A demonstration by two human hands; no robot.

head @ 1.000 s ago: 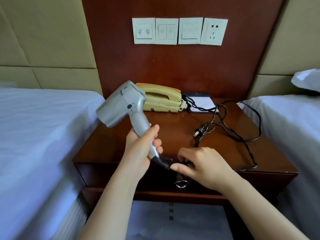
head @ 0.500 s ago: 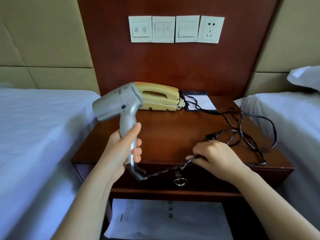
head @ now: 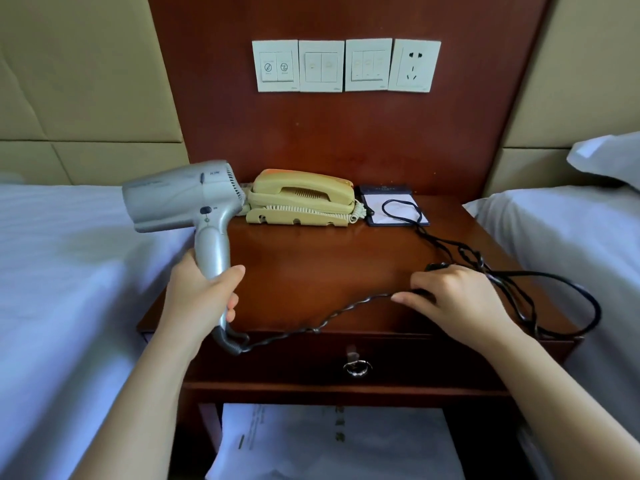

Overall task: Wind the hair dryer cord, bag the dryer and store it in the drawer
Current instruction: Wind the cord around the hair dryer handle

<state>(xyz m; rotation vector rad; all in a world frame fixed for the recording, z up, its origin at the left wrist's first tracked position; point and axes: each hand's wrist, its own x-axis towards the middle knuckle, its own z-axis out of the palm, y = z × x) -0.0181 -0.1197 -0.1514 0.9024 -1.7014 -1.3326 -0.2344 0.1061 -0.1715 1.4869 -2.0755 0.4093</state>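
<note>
A silver hair dryer (head: pixel 180 197) stands upright over the left edge of the wooden nightstand (head: pixel 311 268), its nozzle pointing left. My left hand (head: pixel 199 296) grips its handle. The black twisted cord (head: pixel 311 323) runs from the handle's base rightward across the front of the tabletop. My right hand (head: pixel 453 299) holds the cord near the right side, fingers curled round it. Beyond that hand the cord lies in loose loops (head: pixel 540 292) that hang over the right edge. The drawer (head: pixel 356 367) with a ring pull sits shut below the top.
A yellow telephone (head: pixel 301 197) and a dark notepad holder (head: pixel 393 206) stand at the back of the nightstand. White beds (head: pixel 69 271) flank it on both sides. Printed white bags or papers (head: pixel 332 441) lie on the shelf below. Wall switches and a socket (head: pixel 414 65) hang above.
My right hand has slid right along the cord, drawing it out across the tabletop. My left hand has turned the dryer upright and shifted it left.
</note>
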